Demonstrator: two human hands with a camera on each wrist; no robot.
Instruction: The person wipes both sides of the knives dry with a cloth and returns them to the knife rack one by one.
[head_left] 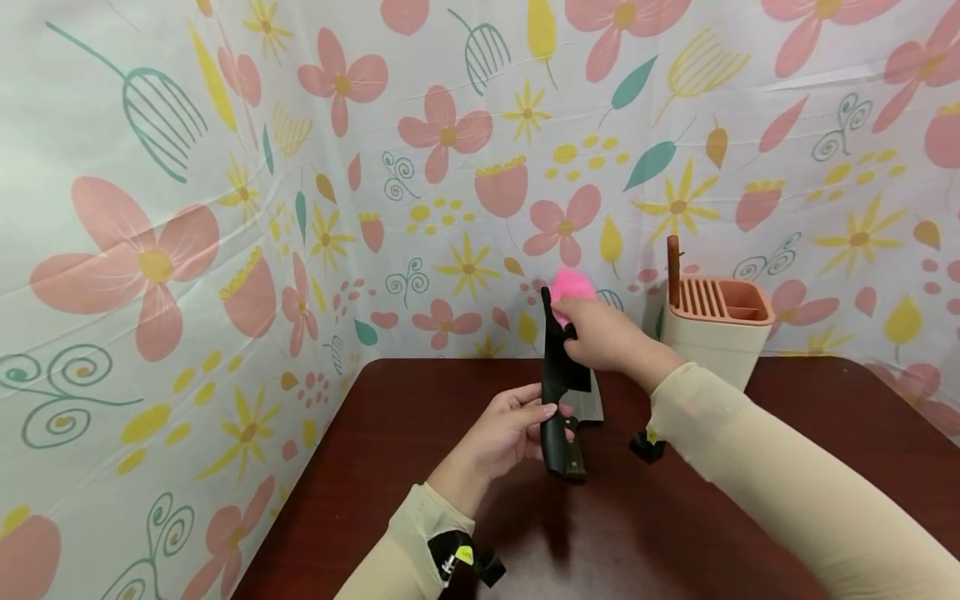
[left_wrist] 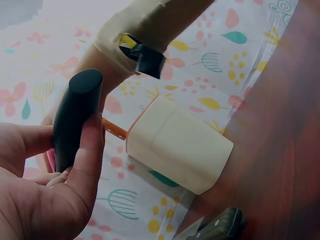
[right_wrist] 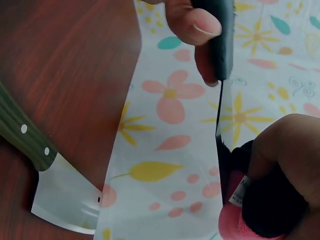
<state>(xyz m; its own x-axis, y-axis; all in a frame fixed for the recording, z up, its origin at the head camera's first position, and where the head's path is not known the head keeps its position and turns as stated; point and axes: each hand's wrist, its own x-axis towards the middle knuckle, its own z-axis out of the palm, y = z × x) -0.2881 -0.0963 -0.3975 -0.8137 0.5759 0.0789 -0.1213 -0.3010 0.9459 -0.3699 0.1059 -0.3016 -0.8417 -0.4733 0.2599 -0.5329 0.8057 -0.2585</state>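
Note:
A knife with a black handle (left_wrist: 77, 115) is held up off the table by my left hand (head_left: 510, 429), thumb and fingers gripping the handle. Its dark blade (head_left: 557, 354) points up and away. At the upper part of that blade, my right hand (head_left: 603, 333) grips a soft pink-and-black cloth item (head_left: 573, 287) with a small white tag (right_wrist: 240, 191). This cloth covers the blade's end in the right wrist view. Below, a cleaver (right_wrist: 62, 192) with a riveted dark green handle (right_wrist: 22, 127) lies on the table, partly hidden behind the knife in the head view.
A cream knife holder (head_left: 708, 350) with an orange slotted top stands at the back right. One brown handle (head_left: 672, 271) sticks up from it. The dark red-brown table (head_left: 420, 483) meets a flower-patterned curtain (head_left: 450, 208) behind and at left.

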